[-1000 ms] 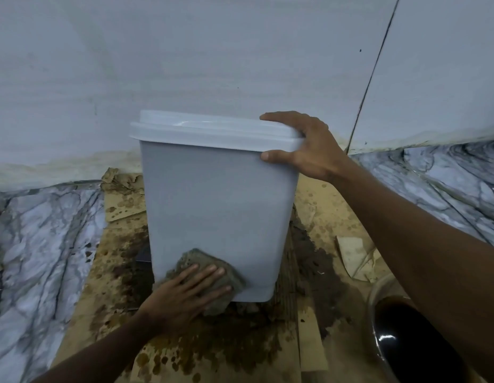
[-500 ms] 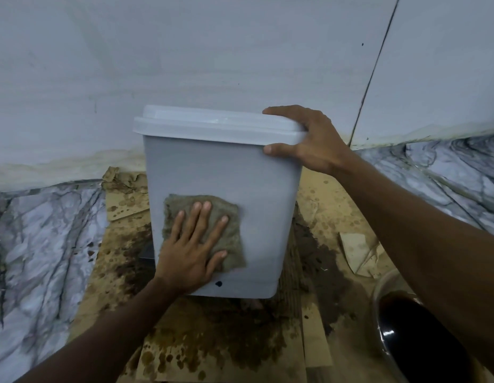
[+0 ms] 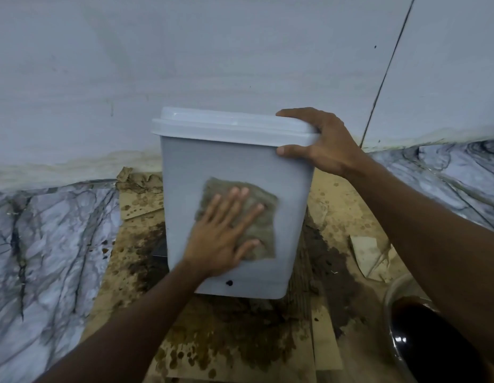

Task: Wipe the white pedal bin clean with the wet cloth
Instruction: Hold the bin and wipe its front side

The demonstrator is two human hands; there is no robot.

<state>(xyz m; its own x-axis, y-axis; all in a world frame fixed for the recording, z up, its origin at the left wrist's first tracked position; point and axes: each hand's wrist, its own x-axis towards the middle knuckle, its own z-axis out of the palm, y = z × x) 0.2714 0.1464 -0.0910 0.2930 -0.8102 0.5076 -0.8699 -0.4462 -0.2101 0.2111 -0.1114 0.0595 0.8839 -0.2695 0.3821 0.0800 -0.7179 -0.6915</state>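
Observation:
The white pedal bin (image 3: 284, 175) stands upright on wet cardboard, lid closed, its plain side wall facing me. A grey-brown wet cloth (image 3: 261, 197) lies flat against the middle of that wall. My left hand (image 3: 226, 230) presses the cloth to the wall with fingers spread, pointing up and right. At the bin's top right corner, my right hand (image 3: 323, 145) grips the lid edge, fingers over the lid and thumb on the wall. A small dark spot (image 3: 228, 283) sits near the bottom of the wall.
Stained brown cardboard (image 3: 212, 341) covers the floor under the bin, on marble tiles (image 3: 46, 244). A pale wall (image 3: 212, 51) stands right behind the bin. A round vessel of dark liquid (image 3: 422, 335) sits at the lower right, under my right forearm.
My left hand has slid the cloth from the bin's bottom edge up the wall, then rightward toward its middle. The right hand has kept its grip on the lid corner.

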